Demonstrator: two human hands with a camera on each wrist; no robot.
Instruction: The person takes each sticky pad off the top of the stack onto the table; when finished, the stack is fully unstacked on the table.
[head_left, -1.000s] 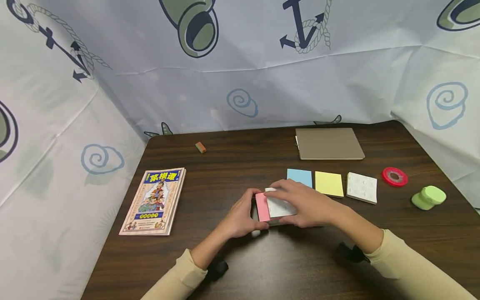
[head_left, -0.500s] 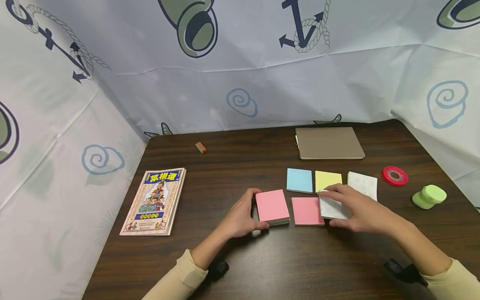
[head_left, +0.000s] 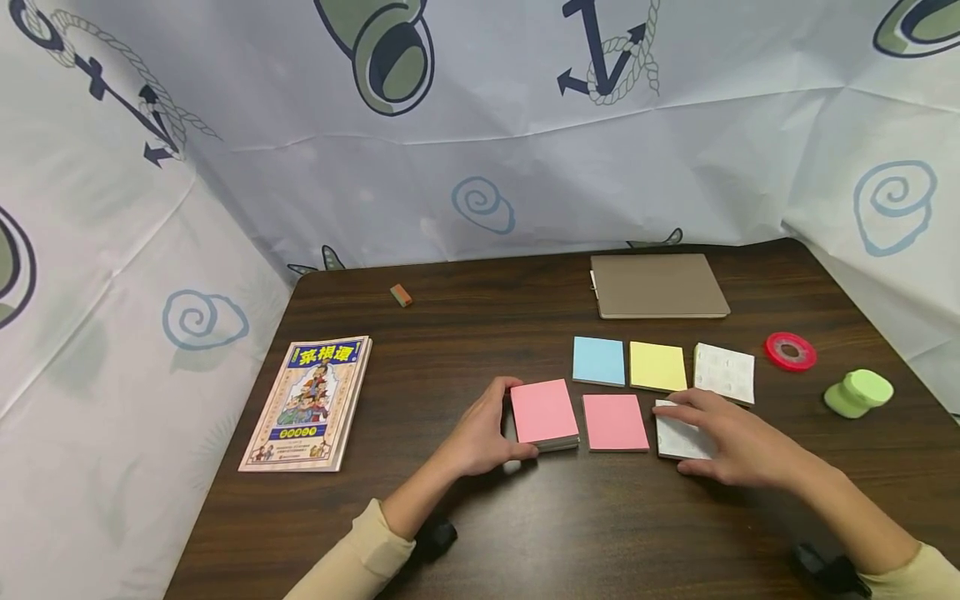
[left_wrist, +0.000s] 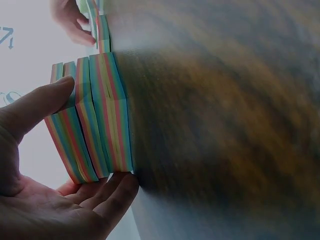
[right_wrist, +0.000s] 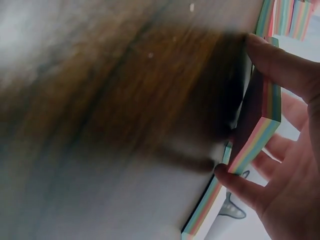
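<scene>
Fingers of the right hand grip a white-topped sticky-note pad just above the wooden table, right of a pink sticky-note pad, and over on that one's left, the left hand clasps a pink-topped sticky-note stack between thumb and fingers!

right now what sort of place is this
Probably a study or craft desk, screened off: a book and pads of sticky notes lie on it, with patterned cloth behind.
</scene>
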